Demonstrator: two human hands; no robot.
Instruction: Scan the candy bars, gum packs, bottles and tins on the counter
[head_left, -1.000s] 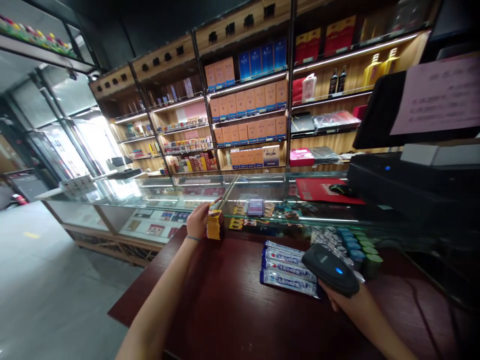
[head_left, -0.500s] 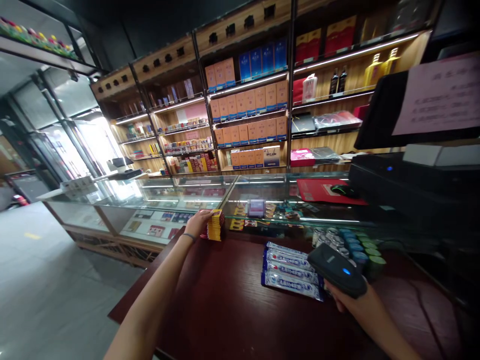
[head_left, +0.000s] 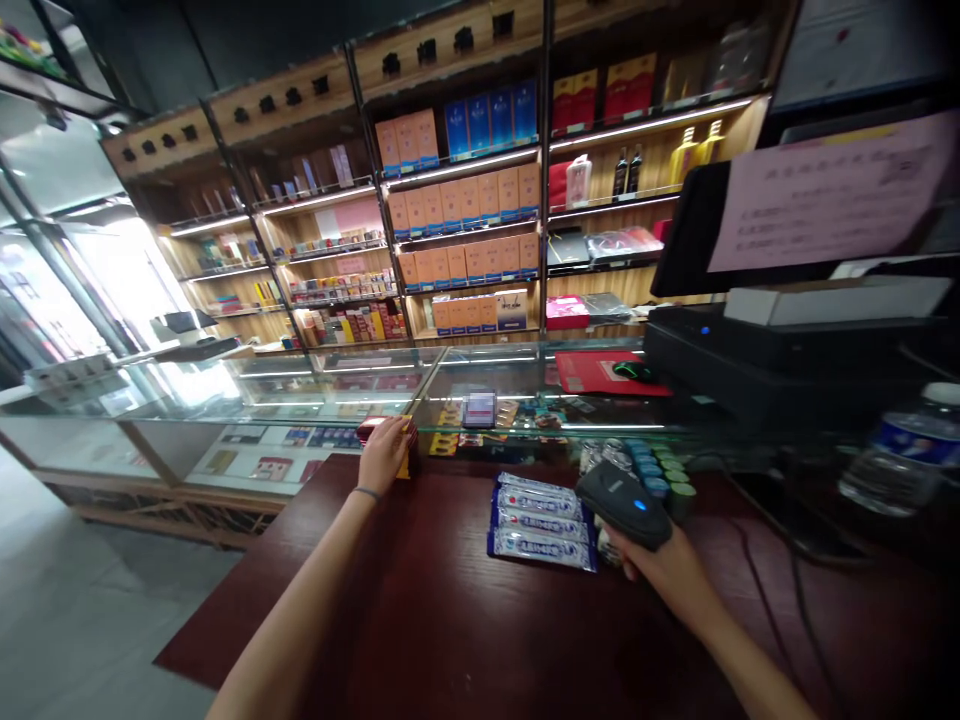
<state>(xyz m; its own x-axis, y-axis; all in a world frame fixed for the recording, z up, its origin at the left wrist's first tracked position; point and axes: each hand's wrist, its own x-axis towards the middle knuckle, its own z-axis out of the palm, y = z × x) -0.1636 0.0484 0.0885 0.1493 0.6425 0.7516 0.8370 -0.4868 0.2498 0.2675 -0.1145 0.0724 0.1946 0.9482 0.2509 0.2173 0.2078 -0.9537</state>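
My right hand (head_left: pixel 664 560) is closed round the handle of a black barcode scanner (head_left: pixel 626 505) with a lit blue light. The scanner's head hangs over the right end of several blue-and-white long packets (head_left: pixel 544 530) lying side by side on the dark red counter. At the counter's far left corner, my left hand (head_left: pixel 384 455) is wrapped over a stack of red-and-yellow small packs (head_left: pixel 405 460), hiding much of it. Its fingers bend over the top and far side of the stack.
Beyond the counter (head_left: pixel 337 610) stands a glass display case (head_left: pixel 517 385) with a red mat (head_left: pixel 600 372) and a mouse on it. Several green-lidded cans (head_left: pixel 679 487) stand right of the packets. A monitor (head_left: pixel 694 230) and a water bottle (head_left: pixel 907 455) are farther right.
The view has swung right, so things sit farther left. My left hand has shifted over the stack, covering more of its front. My right hand still holds the scanner beside the packets.
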